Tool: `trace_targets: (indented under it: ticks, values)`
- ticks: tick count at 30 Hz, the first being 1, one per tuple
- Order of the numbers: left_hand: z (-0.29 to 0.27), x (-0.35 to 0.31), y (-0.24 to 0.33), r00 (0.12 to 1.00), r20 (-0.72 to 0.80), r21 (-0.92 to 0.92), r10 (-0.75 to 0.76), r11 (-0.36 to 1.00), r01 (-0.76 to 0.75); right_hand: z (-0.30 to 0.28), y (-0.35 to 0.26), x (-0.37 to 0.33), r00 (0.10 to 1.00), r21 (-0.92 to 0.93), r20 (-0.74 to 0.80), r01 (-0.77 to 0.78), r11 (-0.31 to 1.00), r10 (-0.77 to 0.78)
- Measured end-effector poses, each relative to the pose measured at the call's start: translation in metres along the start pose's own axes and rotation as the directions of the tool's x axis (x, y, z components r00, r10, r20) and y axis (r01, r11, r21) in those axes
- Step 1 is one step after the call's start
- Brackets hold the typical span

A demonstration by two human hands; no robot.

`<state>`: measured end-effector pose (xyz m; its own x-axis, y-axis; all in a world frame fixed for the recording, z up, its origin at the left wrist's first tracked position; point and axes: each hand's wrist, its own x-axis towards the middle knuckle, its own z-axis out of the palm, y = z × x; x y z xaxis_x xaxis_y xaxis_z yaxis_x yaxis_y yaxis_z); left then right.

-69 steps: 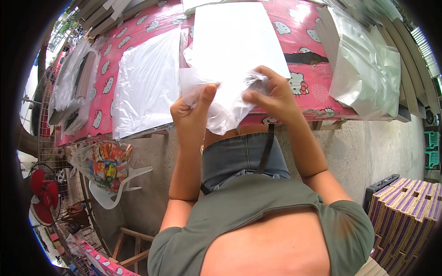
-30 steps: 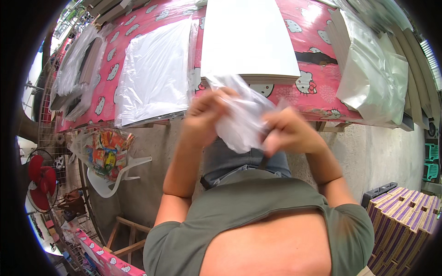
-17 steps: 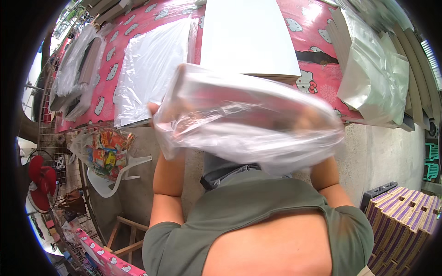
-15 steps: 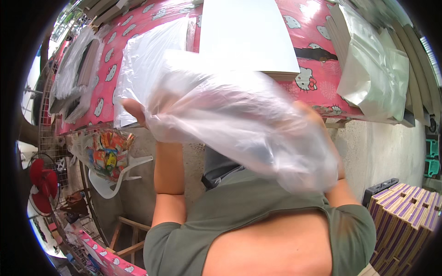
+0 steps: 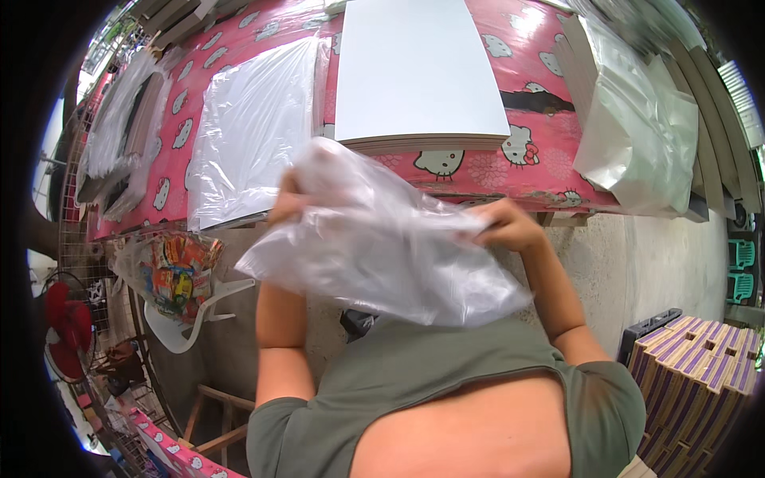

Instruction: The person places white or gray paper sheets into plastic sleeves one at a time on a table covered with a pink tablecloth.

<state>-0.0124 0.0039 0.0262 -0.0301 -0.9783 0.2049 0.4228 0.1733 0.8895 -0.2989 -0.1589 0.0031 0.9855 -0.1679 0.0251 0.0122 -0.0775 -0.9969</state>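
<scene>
Plastic bag blocking, gap right of boards

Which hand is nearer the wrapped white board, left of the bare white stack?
Left. The left hand, partly behind clear plastic, is by the near right corner of the wrapped white board; the right hand is farther off to its right.

A table with a shiny pink patterned cover stood on a bare grey concrete floor, and light glared off its far half. A white plastic chair stood just off the table's near left corner, with a red-bladed fan farther left. Wire mesh rose past its left end, brightness behind it. A wooden frame stood nearer than the chair; green plastic seats stood well right of the table.
</scene>
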Motion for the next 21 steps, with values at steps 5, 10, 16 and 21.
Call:
trace_targets:
  ticks: [5, 10, 16, 21]
  values:
    - [-0.028, -0.044, -0.022, 0.997, -0.071, -0.023, -0.008, 1.0, 0.007, -0.013, -0.014, -0.01, 0.93, 0.475, -0.302, -0.044, 0.879, 0.21]
    - [0.019, 0.006, -0.007, 0.822, -0.567, -0.293, -0.048, 0.945, -0.147, -0.042, -0.023, 0.012, 0.718, 0.061, -0.692, -0.039, 0.997, 0.071]
    - [0.0, 0.055, -0.029, 0.518, -0.784, 0.548, 0.343, 0.775, 0.315, -0.044, -0.036, 0.059, 0.509, -0.255, -0.86, -0.491, 0.833, 0.037]
    - [0.047, 0.002, -0.029, 0.555, -0.635, 0.77, 0.536, 0.492, 0.405, 0.008, -0.027, 0.015, 0.498, -0.437, -0.85, -0.487, 0.756, -0.171]
